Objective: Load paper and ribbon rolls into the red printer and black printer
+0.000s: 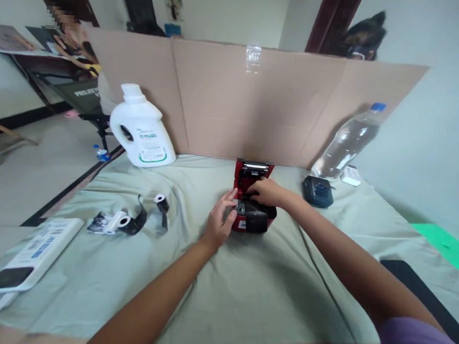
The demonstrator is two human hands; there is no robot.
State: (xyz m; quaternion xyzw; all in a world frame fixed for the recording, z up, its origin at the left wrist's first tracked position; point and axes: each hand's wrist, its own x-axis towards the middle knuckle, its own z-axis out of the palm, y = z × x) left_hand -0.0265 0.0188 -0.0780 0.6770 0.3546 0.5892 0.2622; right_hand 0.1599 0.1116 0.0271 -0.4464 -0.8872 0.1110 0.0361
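Note:
A small red and black printer [255, 218] sits mid-table with its lid [254, 170] tipped up at the back. My left hand [220, 221] grips the printer's left side, thumb against its front corner. My right hand [266, 192] reaches into the open paper bay, fingers curled down inside; what they touch is hidden. To the left lie a small paper roll [160, 201] with a dark strip and a white roll [116, 221] among dark wrappings.
A white detergent jug [142, 129] stands back left, a clear water bottle [347, 141] back right, a dark small device [318, 191] beside it. A white power bank [35, 255] lies near left. A cardboard screen [254, 100] closes the back. Green cloth [245, 288] covers the table.

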